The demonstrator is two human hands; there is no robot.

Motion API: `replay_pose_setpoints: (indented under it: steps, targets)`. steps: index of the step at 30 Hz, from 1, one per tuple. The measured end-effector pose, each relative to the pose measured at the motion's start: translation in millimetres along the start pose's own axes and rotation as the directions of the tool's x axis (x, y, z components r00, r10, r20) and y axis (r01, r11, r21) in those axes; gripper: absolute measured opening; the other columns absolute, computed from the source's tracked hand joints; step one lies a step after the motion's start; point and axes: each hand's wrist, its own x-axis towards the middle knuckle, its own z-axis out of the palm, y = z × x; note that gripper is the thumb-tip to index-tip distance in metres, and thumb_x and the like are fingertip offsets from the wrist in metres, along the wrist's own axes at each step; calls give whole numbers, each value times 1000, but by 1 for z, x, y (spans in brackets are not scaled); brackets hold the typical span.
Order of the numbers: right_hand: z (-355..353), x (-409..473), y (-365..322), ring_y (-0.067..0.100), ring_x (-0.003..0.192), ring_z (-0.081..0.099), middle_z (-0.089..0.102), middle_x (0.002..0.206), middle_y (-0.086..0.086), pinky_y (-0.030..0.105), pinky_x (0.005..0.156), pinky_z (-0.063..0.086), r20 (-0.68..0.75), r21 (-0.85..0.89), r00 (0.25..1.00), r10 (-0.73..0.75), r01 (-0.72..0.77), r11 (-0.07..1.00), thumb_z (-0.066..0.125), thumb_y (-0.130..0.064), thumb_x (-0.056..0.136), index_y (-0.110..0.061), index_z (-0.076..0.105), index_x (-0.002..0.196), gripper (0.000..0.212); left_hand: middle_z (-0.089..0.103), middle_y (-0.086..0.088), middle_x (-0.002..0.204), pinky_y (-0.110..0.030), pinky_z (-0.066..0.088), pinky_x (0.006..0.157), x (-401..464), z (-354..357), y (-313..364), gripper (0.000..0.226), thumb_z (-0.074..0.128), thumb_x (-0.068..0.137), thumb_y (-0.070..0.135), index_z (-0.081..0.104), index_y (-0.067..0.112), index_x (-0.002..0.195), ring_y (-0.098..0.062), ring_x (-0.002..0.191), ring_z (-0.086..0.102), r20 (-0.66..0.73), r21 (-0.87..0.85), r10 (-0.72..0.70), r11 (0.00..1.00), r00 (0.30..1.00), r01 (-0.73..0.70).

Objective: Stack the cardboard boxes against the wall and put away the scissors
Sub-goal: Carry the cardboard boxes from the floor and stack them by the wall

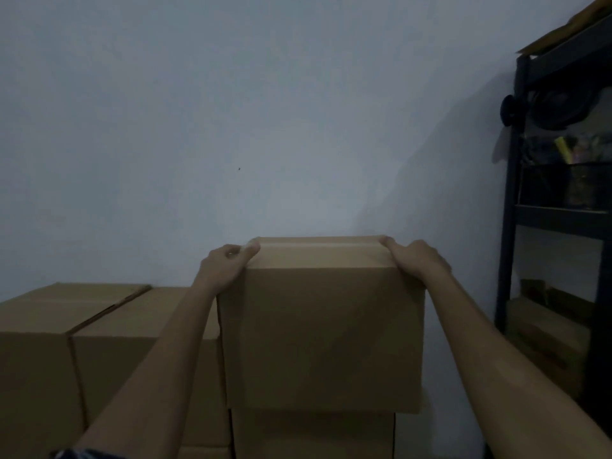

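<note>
Cardboard everywhere: two brown boxes (99,342) sit left, then our left hand (225,266) and right hand (414,256) grip the top corners of a plain brown cardboard box (323,336) stacked on another box (314,435) against the pale wall (265,111); a dark metal shelf (516,193) stands right.

**Brown cartons against a pale blue-grey wall**

A plain tan-brown top box (321,336), unprinted, sits among matching brown cartons (109,346) in dim light. Behind them the wall (231,111) is a flat pale blue-grey with one tiny dark speck. At right, a black metal shelf rack (511,200) holds a black mesh basket (559,185) showing a flash of yellow, and more brown cardboard.
</note>
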Motion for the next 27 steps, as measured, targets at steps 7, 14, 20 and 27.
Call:
replay_pose_setpoints:
  steps: [7,14,20,27]
  targets:
    - [55,-9,-6,28,82,65,73,92,2,34,73,44,-480,-307,721,-500,396,865,30,-60,89,-22,75,90,59,71,6,101,-48,30,109,14,46,-16,58,40,83,73,72,26,96,-17,107,63,-288,518,460,813,840,-267]
    - [68,29,-4,24,61,59,66,68,1,34,69,36,-415,-458,640,-647,468,756,31,-63,95,-17,67,65,65,67,8,113,-40,30,96,31,68,-25,77,33,73,87,69,29,107,-16,111,56,-176,617,533,715,827,-329]
    - [84,35,-19,23,69,60,67,72,1,35,71,39,-408,-450,655,-637,463,764,34,-59,95,-18,67,68,60,58,7,131,-48,12,116,47,58,-33,87,22,69,92,60,34,121,-25,129,41,-124,603,426,749,896,-272]
    - [69,27,-12,25,98,57,68,106,2,41,87,34,-323,-407,734,-597,462,788,29,-63,96,-24,71,98,57,51,-1,140,-57,1,116,19,64,-19,74,36,80,80,50,30,133,-26,136,37,-151,589,388,774,909,-233]
